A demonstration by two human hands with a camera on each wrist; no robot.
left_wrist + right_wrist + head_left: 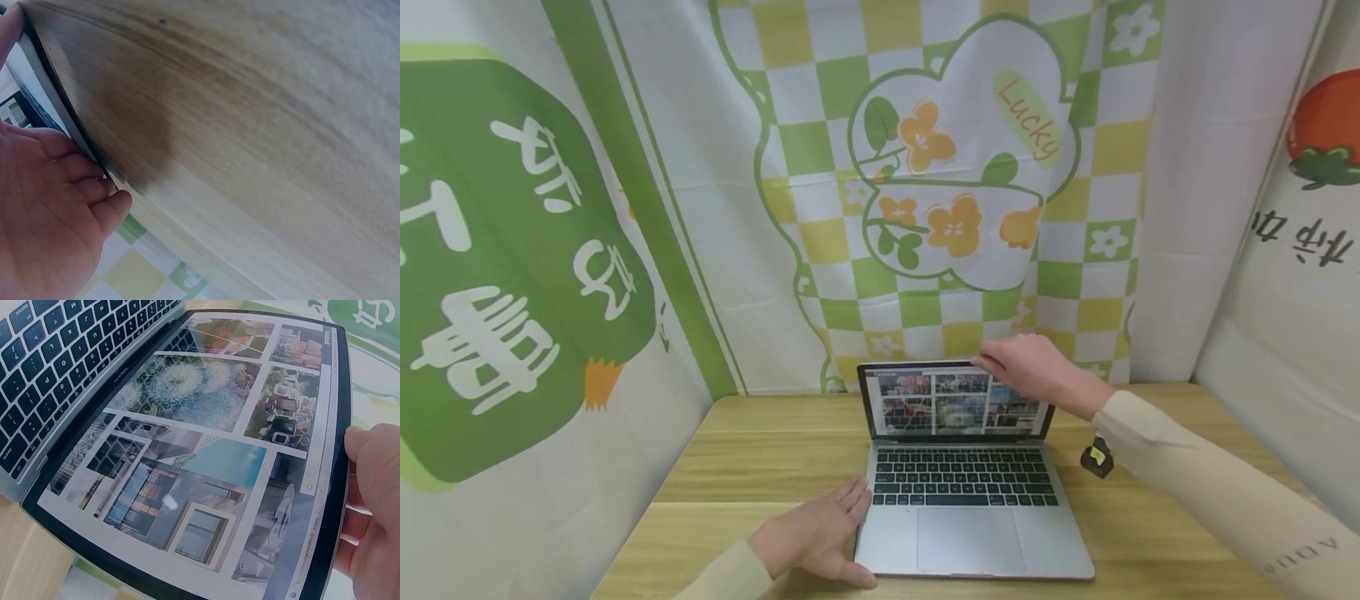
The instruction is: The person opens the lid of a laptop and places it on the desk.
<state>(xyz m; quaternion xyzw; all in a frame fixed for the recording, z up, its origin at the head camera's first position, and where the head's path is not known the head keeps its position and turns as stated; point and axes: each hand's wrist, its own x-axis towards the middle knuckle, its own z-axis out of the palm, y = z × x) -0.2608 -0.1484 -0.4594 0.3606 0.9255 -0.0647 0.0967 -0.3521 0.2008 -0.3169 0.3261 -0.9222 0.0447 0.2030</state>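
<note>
An unfolded silver laptop (891, 533) lies on a wooden table, its black keyboard (962, 477) toward the person. Its lit screen (181, 381) shows a grid of pictures. With the thumb on the front bezel and the fingers behind, my right hand (1037, 371) pinches the top edge of the lid, right of its middle; the right wrist view shows this hand (378, 500) too. My left hand (816, 529) rests against the base's left side, thumb by the front left corner. In the left wrist view, that hand's palm (47, 212) is turned to the camera, fingertips at the base's edge.
The wooden table (760, 450) has a pale grain and extends on both sides of the laptop. Printed cloth (805, 150) hangs behind the table, and more cloth hangs at both sides. A small black object (1097, 458) with a yellow mark appears beneath the right cuff.
</note>
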